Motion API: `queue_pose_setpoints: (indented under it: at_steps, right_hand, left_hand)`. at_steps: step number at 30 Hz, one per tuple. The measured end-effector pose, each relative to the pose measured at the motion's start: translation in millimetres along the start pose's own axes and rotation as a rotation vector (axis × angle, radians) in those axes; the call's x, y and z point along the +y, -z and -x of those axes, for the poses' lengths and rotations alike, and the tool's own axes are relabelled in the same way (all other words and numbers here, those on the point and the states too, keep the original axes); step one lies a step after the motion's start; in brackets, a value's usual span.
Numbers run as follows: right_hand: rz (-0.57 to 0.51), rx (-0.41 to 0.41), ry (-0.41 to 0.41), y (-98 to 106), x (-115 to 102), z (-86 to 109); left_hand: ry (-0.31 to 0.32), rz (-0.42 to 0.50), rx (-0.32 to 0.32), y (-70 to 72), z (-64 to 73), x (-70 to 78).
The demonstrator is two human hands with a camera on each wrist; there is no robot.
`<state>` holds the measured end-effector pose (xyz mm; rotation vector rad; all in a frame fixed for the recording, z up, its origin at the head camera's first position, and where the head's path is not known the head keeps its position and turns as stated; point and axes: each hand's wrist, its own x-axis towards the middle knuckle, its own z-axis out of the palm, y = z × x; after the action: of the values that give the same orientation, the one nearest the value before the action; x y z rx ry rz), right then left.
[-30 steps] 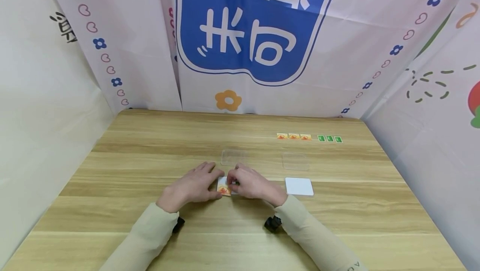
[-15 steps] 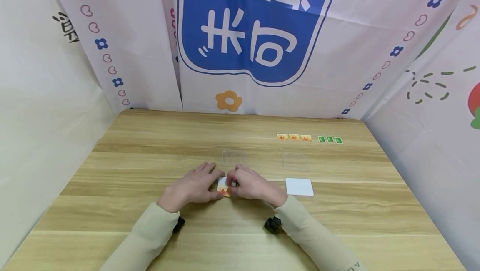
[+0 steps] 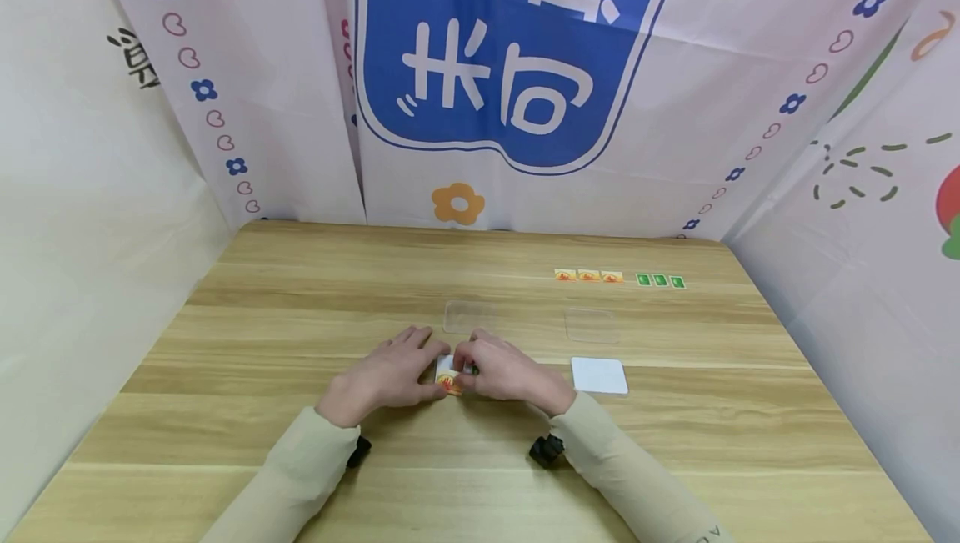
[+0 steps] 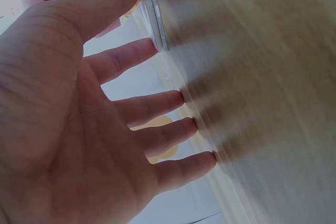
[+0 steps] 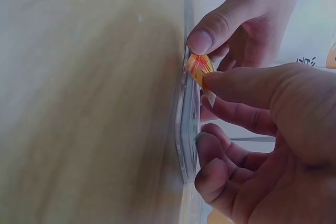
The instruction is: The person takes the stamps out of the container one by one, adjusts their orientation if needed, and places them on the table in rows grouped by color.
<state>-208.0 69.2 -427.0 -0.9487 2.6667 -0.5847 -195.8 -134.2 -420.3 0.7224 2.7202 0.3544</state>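
A white card in a thin clear holder point(image 5: 182, 129) lies on the table between my hands. Near its front left corner is an orange and yellow sticker point(image 5: 198, 66), bent upward. My right hand point(image 3: 498, 366) pinches one end of that sticker between thumb and forefinger, its other fingers curled over the card. My left hand point(image 3: 393, 372) spans the card's left side: the thumb presses by the sticker's other end and the forefinger touches the holder's far corner. Its remaining fingers rest straight on the wood. Part of the card is hidden beneath the right hand, where a bit of green shows.
Another white card point(image 3: 599, 375) lies right of my right hand. Behind are two clear rectangular pieces, one left point(image 3: 468, 317) and one right point(image 3: 590, 325). Farther back sit three orange stickers point(image 3: 588, 276) and three green ones point(image 3: 660, 280). Printed cloth walls point(image 3: 300, 151) enclose the table.
Both hands stay in almost the same place. The view has shifted very slightly; the other cards and stickers lie as before.
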Motion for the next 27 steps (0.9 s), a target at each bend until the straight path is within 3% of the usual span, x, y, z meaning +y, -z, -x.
queue_pose_setpoints:
  at_steps: [27]
  right_hand:
    - [-0.044,0.009,0.101,7.5,-4.5,3.4]
  left_hand:
    - [-0.02,0.011,0.022,-0.4,2.1,1.4]
